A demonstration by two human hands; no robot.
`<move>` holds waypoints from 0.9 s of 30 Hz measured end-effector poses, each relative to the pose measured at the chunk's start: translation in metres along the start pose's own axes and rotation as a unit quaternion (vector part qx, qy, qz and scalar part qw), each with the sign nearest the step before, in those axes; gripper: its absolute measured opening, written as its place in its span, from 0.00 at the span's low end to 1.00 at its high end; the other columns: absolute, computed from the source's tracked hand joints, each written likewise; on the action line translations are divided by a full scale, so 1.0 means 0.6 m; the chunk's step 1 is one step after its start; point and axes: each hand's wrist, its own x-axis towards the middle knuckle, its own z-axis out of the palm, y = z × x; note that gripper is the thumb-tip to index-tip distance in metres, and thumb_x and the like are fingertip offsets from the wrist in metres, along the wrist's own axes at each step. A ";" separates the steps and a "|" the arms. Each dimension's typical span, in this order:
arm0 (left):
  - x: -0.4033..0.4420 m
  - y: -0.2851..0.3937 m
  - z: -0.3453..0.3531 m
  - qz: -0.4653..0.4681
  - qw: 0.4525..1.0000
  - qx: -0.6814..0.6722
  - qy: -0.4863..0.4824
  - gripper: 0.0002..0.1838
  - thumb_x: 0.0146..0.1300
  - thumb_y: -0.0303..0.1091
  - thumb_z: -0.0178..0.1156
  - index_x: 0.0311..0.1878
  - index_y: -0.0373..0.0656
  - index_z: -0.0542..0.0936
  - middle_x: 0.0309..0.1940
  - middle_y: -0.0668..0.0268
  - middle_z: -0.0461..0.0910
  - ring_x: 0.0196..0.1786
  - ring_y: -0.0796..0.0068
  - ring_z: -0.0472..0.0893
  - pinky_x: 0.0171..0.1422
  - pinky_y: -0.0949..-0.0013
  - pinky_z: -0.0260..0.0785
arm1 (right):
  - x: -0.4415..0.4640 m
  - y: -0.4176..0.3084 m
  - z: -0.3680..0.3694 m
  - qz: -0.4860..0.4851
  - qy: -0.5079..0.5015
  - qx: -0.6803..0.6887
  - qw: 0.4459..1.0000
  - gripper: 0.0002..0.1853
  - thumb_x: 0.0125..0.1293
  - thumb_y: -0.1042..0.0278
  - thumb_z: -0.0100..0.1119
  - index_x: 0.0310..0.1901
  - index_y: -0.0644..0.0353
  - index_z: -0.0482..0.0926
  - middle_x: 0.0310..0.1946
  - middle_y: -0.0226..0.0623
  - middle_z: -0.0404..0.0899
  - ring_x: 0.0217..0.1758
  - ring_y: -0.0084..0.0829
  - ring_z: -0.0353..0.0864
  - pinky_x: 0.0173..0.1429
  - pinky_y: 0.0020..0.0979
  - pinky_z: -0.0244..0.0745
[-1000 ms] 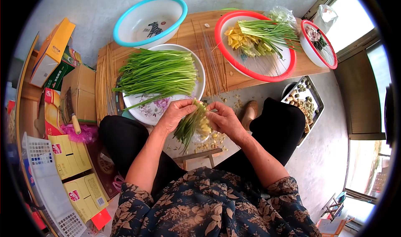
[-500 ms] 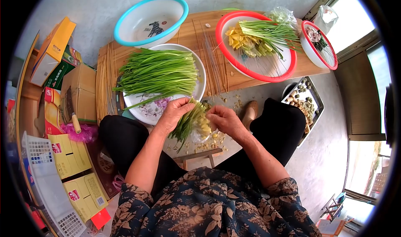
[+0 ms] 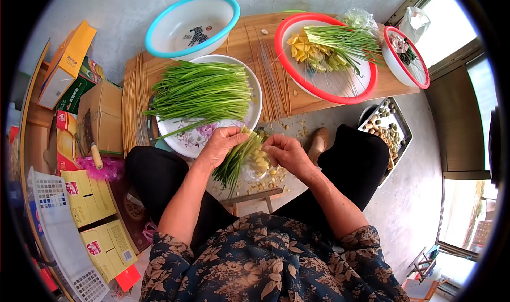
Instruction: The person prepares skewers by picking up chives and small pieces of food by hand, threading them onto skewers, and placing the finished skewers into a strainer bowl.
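1. The green bunch (image 3: 229,169) is held between the knees, with pale bits (image 3: 260,161) at its right side. It is best held snug and even, so no stalks are dropped.
2. The top of the bunch is pinched between the thumb and fingers of the left hand (image 3: 226,144), its back turned up. A firm but gentle grip is needed, so nothing is squashed.
3. The right hand (image 3: 284,152) is held beside the pale bits, its thumb and fingers bent close together. What is pinched there, if anything, cannot be told. Small, slow moves are best.
4. Past the hands, more greens (image 3: 199,92) are laid on the plate (image 3: 256,101), on the table (image 3: 300,106).
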 end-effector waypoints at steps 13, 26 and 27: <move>-0.001 -0.008 -0.006 -0.027 0.999 0.013 -0.014 0.13 0.63 0.34 0.64 0.44 0.33 0.82 0.36 0.65 0.84 0.36 0.80 0.81 0.43 0.76 0.74 | -0.002 0.008 0.000 -0.007 0.005 -0.009 1.000 0.06 0.68 0.70 0.54 0.34 0.63 0.74 0.17 0.26 0.70 0.21 0.16 0.67 0.26 0.21 0.61; -0.005 0.004 0.017 -0.025 1.000 0.013 -0.004 0.14 0.62 0.36 0.65 0.41 0.33 0.82 0.30 0.70 0.82 0.29 0.86 0.77 0.33 0.81 0.70 | 0.003 0.016 0.001 -0.012 0.018 0.002 1.000 0.06 0.69 0.71 0.54 0.34 0.62 0.75 0.18 0.23 0.69 0.19 0.13 0.65 0.23 0.19 0.55; -0.005 0.004 0.016 -0.025 1.000 0.013 -0.004 0.14 0.62 0.36 0.65 0.41 0.33 0.82 0.30 0.70 0.82 0.29 0.86 0.77 0.33 0.81 0.70 | 0.002 0.016 0.001 -0.010 0.016 0.003 1.000 0.06 0.69 0.71 0.54 0.33 0.62 0.75 0.17 0.23 0.69 0.19 0.13 0.65 0.23 0.19 0.55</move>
